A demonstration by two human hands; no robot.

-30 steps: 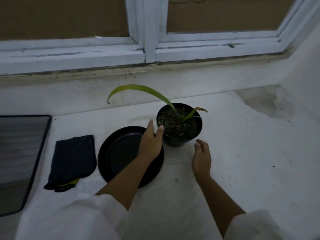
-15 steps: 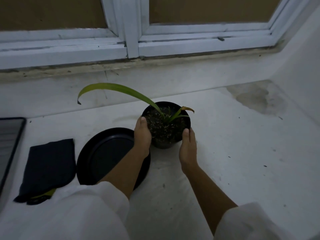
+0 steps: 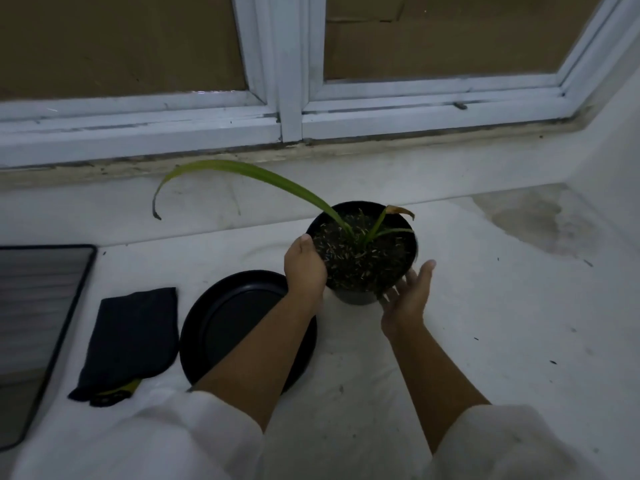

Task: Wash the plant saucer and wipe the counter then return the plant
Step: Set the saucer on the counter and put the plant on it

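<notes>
Working from the white counter (image 3: 485, 341) down: it runs under a white window frame (image 3: 291, 81), with a grey stain (image 3: 530, 216) in its far right corner and loose dark specks scattered on the right.

A dark ribbed panel (image 3: 34, 323) lies at the left edge. The black saucer (image 3: 228, 323) sits empty on the counter, with a folded dark cloth (image 3: 131, 341) just beside it on the left.

I judge this as the last step, returning the plant. The plant pot (image 3: 363, 258) is just right of the saucer, tipped a little towards me, and I cannot tell if its base is clear of the counter.

My left hand (image 3: 304, 268) grips its left wall, thumb up at the rim. My right hand (image 3: 408, 299) is spread flat, fingers straight, palm against the lower right wall and propping it rather than clasping it.

Next comes a short carry left and a level set-down in the saucer's middle. My left forearm lies across the saucer and must swing clear first. The long leaf (image 3: 242, 171) arches left and may brush the wall below the sill.
</notes>
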